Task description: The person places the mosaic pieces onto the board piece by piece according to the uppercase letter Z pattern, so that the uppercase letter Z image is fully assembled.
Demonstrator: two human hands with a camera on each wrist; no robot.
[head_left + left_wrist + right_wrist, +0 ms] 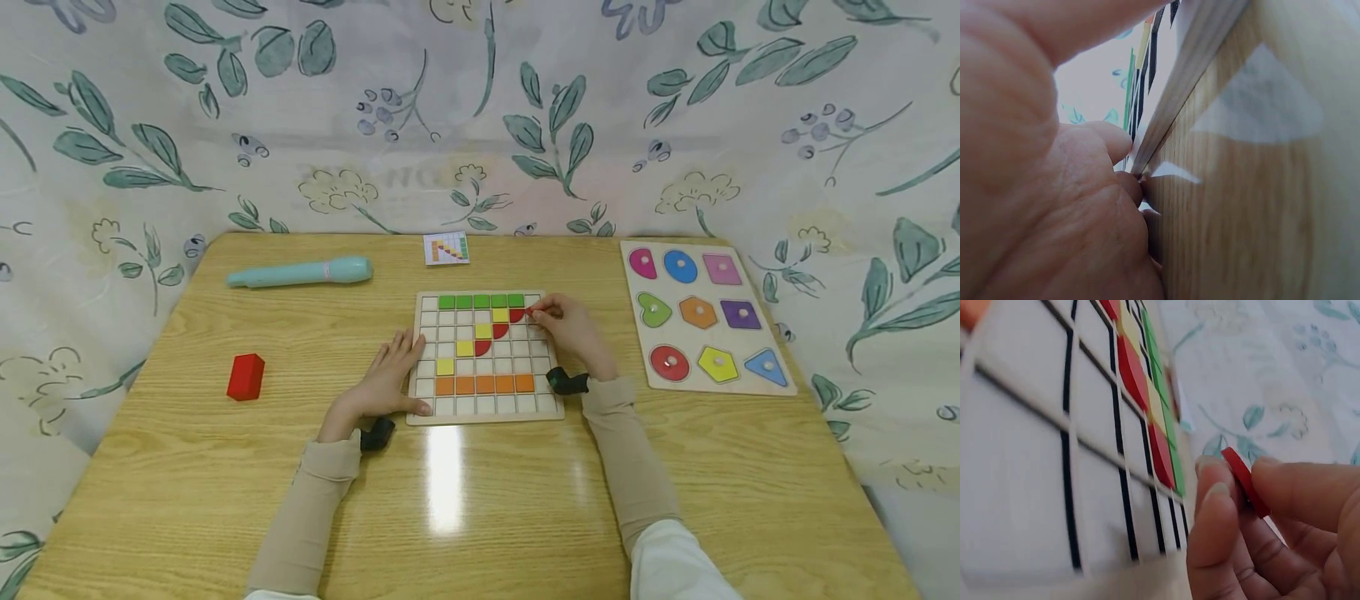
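Observation:
A wooden grid board (pixel 486 420) lies flat on the table. Green squares (pixel 482 301) line its far row and orange squares (pixel 485 384) a near row, with yellow squares (pixel 465 348) and red quarter-round tiles (pixel 482 347) stepping diagonally between them. My left hand (pixel 381 382) rests along the board's left edge, fingers extended and thumb on the near left corner. Over the far right corner, my right hand (pixel 573 332) pinches a small red tile (pixel 1245 482) between thumb and fingers; the right wrist view shows it on edge, apart from the board. Its full outline is hidden.
Beyond the board lies a small pattern card (pixel 446 249). A teal pen-shaped object (pixel 300 272) is at the back left, a red block (pixel 246 377) nearer on the left. On the right sits a shape puzzle board (pixel 712 385) with knobbed pieces. A floral cloth (pixel 480 108) hangs behind.

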